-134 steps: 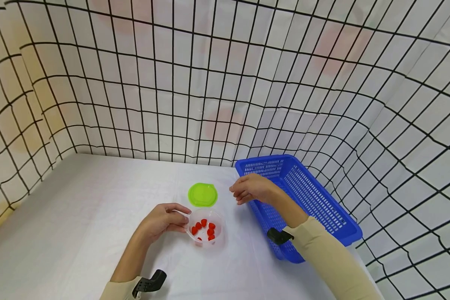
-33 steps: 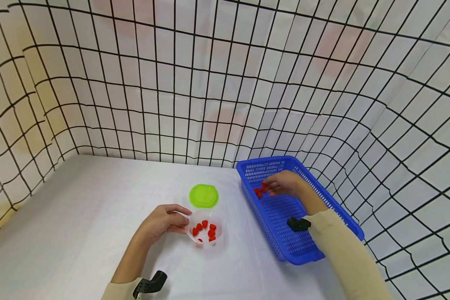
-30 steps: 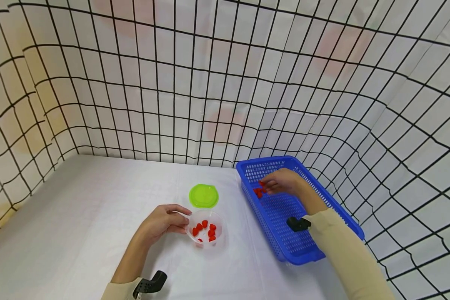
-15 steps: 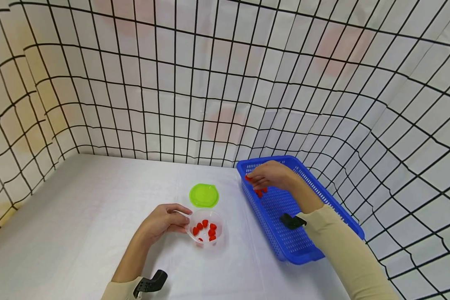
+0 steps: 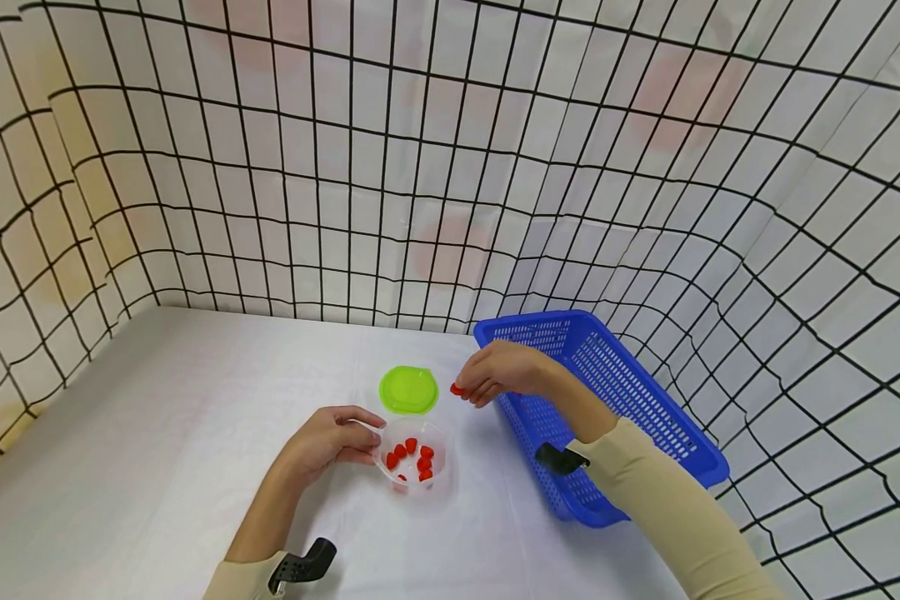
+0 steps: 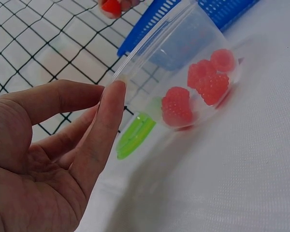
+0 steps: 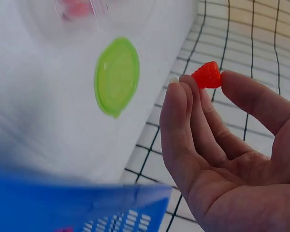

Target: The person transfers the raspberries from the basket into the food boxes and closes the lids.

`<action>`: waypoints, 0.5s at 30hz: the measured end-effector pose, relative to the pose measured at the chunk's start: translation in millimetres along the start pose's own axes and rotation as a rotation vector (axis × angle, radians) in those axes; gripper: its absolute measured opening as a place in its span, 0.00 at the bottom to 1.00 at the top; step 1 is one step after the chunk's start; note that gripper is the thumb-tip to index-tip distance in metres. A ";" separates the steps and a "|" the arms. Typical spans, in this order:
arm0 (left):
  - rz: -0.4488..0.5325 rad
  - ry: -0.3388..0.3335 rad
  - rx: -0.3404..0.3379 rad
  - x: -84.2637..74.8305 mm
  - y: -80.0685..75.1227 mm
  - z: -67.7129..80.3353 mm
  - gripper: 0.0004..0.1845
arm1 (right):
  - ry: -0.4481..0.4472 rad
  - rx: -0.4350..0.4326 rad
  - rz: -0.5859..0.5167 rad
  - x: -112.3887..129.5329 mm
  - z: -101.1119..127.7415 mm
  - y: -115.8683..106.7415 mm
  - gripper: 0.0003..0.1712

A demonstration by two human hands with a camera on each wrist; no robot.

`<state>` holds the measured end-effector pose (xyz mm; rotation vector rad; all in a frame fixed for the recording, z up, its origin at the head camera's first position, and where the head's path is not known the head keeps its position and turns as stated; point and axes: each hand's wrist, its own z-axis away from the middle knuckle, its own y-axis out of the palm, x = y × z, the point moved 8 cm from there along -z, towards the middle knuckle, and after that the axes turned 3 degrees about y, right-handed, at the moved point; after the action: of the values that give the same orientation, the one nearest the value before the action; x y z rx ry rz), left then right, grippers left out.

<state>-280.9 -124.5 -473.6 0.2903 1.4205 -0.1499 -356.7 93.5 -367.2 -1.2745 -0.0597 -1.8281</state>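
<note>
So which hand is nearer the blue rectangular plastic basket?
Right. The right hand, pinching a red raspberry, hangs over the left rim of the basket; the left hand, farther left, grips the clear round plastic bowl.

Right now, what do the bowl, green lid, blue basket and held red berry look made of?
Bowl: likely smooth, clear plastic; its wall is see-through.
Green lid: probably smooth plastic, evenly coloured with a moulded edge; silicone possible.
Blue basket: likely moulded plastic, given the uniform colour and regular slots.
Held red berry: bumpy, evenly bright; perhaps plastic or rubber, real fruit not ruled out.
</note>
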 end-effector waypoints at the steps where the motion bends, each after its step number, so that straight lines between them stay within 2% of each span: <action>1: 0.003 0.001 0.000 -0.1 -0.1 0.0 0.20 | 0.002 0.012 0.007 0.4 -0.8 4.9 0.13; 15: -0.003 -0.015 -0.005 2.0 -2.2 -0.8 0.19 | 0.056 0.190 0.022 -9.2 -15.5 54.9 0.12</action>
<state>-282.0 -126.2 -476.0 0.2822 1.4061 -0.1504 -330.4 58.2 -404.5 -1.0875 -0.1836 -1.7921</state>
